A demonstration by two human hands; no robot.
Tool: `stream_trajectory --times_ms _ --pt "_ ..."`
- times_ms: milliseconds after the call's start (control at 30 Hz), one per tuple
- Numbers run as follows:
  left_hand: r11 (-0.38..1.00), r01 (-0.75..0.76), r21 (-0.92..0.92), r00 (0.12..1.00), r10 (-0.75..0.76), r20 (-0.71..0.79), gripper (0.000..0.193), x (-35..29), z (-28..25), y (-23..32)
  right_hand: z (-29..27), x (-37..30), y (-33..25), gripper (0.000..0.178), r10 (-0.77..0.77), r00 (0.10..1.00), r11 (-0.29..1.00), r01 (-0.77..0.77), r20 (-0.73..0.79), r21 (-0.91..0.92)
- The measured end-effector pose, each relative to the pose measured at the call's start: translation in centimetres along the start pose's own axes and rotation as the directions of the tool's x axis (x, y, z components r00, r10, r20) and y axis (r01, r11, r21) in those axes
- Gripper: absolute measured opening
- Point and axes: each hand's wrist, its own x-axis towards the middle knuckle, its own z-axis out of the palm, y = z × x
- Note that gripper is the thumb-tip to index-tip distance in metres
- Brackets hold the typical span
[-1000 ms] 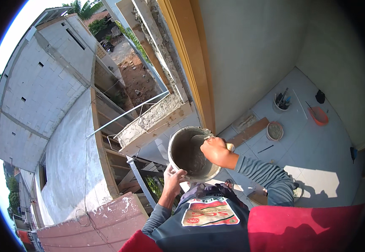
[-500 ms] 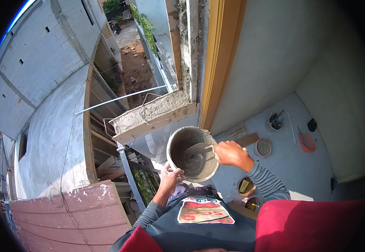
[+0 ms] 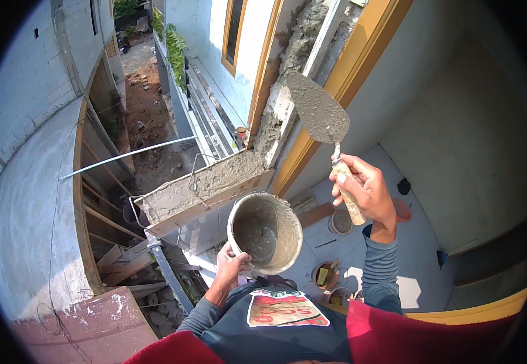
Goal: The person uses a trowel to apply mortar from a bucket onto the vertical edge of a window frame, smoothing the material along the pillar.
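My left hand [image 3: 232,266] is closed on the near left rim of a pale bucket [image 3: 295,233] held tilted before my body. Grey wet mortar [image 3: 260,241] coats the inside of the bucket. In my right hand [image 3: 370,189], raised to the right of the bucket, is a trowel [image 3: 323,112], gripped by its wooden handle. The trowel's mortar-smeared blade points up and left, in front of the yellow frame and close to the rough mortared wall edge [image 3: 305,45]. Whether the blade touches that edge I cannot tell.
Ahead lies a rough mortar ledge [image 3: 218,176] with bent wires sticking out. Beyond it is a drop to a dirt alley [image 3: 148,109]. A yellow frame [image 3: 360,57] rises at the right. On the tiled floor below stand several small buckets, one a mortar pail [image 3: 340,222].
My right hand has lifted the trowel out of the bucket, up and to the right, toward the wall edge. The bucket and left hand sit slightly lower and further left in view.
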Motion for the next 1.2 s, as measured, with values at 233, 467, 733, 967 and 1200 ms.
stream_trajectory --times_ms 233,467,733,967,1200 --pt "0.997 0.047 0.067 0.999 -0.048 0.015 0.046 0.8 -0.9 1.2 5.4 8.1 -8.3 0.026 -0.295 0.847 0.942 0.179 -0.442 -0.285" --pt "0.998 0.048 0.044 0.999 -0.049 0.019 0.043 2.0 -2.8 -0.4 7.5 8.3 -7.1 0.025 -0.148 0.899 0.928 -0.018 -0.413 -0.372" --pt "0.993 0.086 0.076 0.996 -0.086 0.002 0.046 2.2 -3.6 0.4 8.0 8.1 -6.3 0.025 -0.160 0.884 0.948 0.012 -0.440 -0.319" --pt "0.990 0.081 0.113 0.997 -0.081 -0.002 0.042 2.6 -4.6 0.0 8.9 8.4 -3.6 0.022 -0.125 0.895 0.943 -0.027 -0.429 -0.331" --pt "0.996 0.087 0.021 0.996 -0.087 -0.023 0.042 1.8 -4.5 0.0 10.2 7.2 -3.4 0.026 -0.131 0.835 0.976 0.013 -0.535 -0.219"
